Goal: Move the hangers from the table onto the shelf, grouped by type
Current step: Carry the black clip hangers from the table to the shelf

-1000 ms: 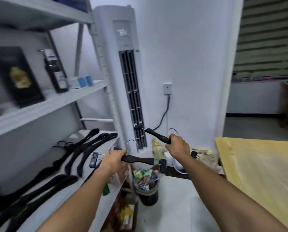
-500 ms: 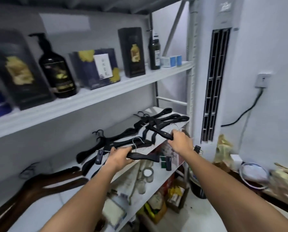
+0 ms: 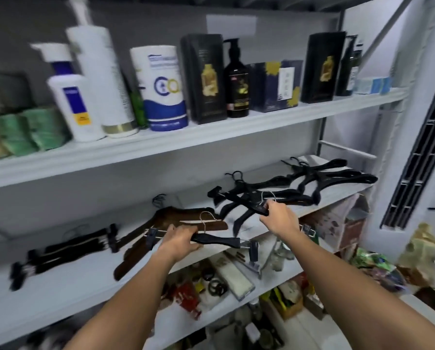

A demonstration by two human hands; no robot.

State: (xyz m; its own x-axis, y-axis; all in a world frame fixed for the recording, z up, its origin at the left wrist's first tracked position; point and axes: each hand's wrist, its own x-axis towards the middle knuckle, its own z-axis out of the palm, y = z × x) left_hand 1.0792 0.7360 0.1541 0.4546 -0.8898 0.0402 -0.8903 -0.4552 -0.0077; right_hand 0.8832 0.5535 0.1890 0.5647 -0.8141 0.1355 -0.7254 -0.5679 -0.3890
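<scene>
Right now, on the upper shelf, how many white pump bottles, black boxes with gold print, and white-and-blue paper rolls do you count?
White pump bottles: 2
Black boxes with gold print: 2
White-and-blue paper roll: 1
Total: 5
</scene>
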